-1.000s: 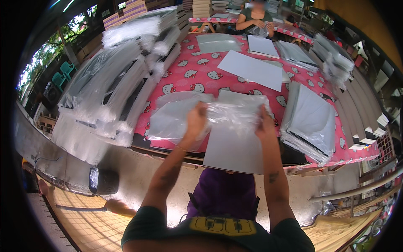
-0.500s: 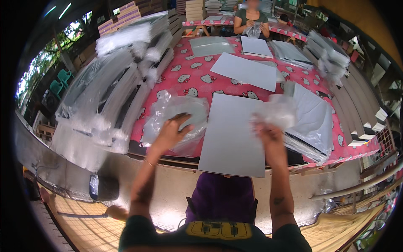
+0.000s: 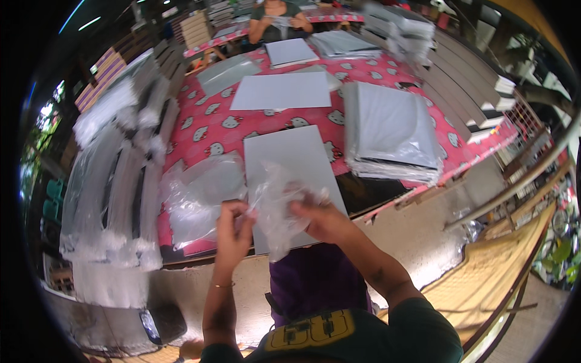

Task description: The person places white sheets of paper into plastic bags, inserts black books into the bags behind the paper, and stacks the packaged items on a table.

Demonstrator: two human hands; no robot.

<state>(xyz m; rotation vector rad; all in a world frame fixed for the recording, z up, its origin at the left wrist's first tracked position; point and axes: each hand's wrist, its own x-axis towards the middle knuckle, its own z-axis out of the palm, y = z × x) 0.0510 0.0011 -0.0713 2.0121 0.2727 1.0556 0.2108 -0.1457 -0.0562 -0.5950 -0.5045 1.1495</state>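
Note:
A crumpled clear plastic bag (image 3: 275, 209) hangs between my hands, over a white board (image 3: 296, 145) that lies at the table's front edge. My right hand (image 3: 321, 219) is closed on the bag's right side, its fingertips partly blurred and behind the film. At the bag's left edge, my left hand (image 3: 233, 233) has its fingers bent and thumb and forefinger pinching the film. Just left of the board lies a loose heap of clear plastic bags (image 3: 206, 187), close to my left wrist.
Stacks of plastic-wrapped boards (image 3: 106, 199) rise along the left. A wrapped stack (image 3: 393, 124) sits right of the board, and another white board (image 3: 281, 92) lies beyond. Long boxes (image 3: 460, 78) line the right edge. Across the table a person (image 3: 278, 21) handles clear plastic.
My right hand has brought the plastic bag leftward over the white board. My left hand has left the bag heap and met the bag's edge. The view has turned to the right.

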